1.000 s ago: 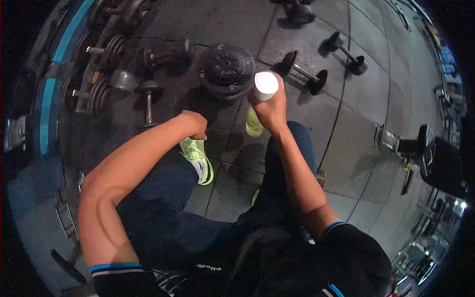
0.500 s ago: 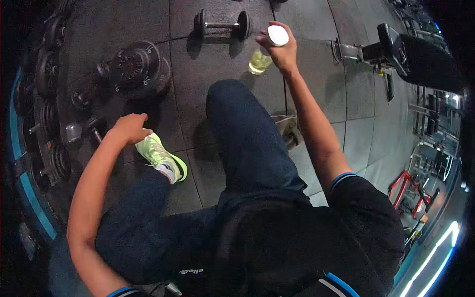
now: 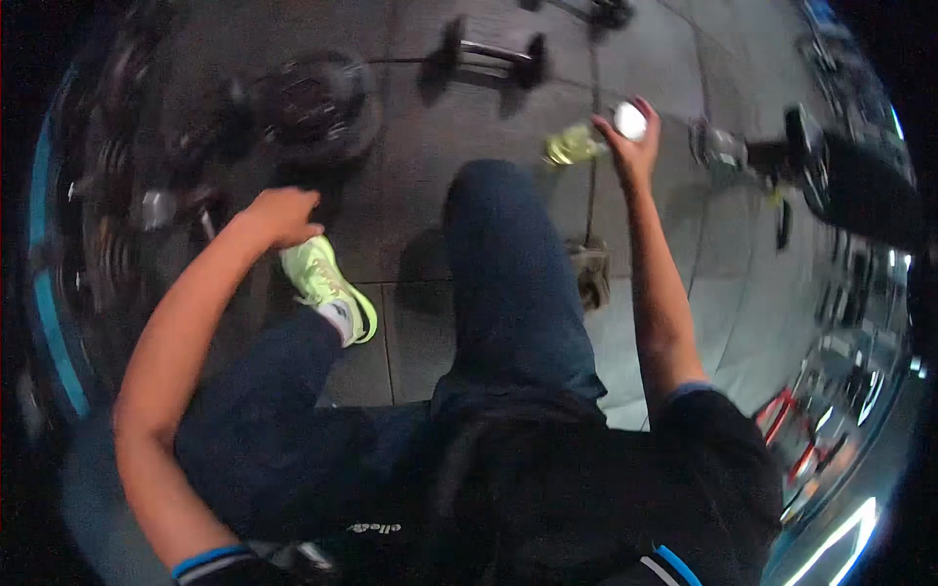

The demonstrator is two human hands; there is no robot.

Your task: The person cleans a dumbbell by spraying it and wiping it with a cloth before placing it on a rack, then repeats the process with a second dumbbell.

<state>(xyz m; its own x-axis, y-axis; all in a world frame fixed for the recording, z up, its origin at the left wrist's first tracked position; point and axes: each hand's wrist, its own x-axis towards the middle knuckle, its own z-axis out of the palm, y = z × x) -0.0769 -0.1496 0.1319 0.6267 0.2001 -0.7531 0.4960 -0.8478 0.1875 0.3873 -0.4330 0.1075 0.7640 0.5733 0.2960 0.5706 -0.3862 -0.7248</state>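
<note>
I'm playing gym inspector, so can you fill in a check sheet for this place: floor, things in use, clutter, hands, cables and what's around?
Surface: dark rubber floor tiles, seams showing.
Job's things: bottle of yellowish liquid with a white cap, tilted.
Clutter: small dumbbell and large dumbbell lying on the floor.
Hands: right hand grips the bottle at its cap end; left hand is loosely open just above the neon-yellow shoe and holds nothing.
Cables: nothing seen.
Surroundings: blurred weight rack on the left, black padded bench on the right.
</note>
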